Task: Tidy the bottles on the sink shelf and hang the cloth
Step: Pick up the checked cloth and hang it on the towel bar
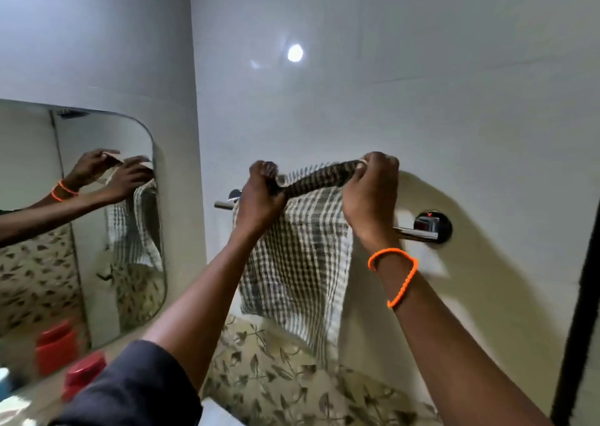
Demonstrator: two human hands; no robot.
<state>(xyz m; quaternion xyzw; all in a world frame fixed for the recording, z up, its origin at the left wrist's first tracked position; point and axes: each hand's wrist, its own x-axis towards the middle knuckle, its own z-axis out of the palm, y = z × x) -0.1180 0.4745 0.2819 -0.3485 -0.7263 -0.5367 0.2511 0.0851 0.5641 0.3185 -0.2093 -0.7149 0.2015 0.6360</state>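
A grey-and-white checked cloth [295,263] drapes over a chrome towel bar [418,232] on the white wall. My left hand [259,195] grips the cloth's bunched top edge at its left end, above the bar. My right hand [371,195], with an orange thread bracelet on its wrist, pinches the top edge at its right end. Between my hands the edge is stretched taut. A red-capped bottle [82,373] stands at the lower left, blurred, on what seems to be the sink shelf.
A rounded mirror [39,263] on the left wall reflects my hands and the cloth. Floral-patterned tiles [279,380] run below the cloth. A dark vertical frame [581,295] stands at the far right. A blue object [5,385] peeks in at the left edge.
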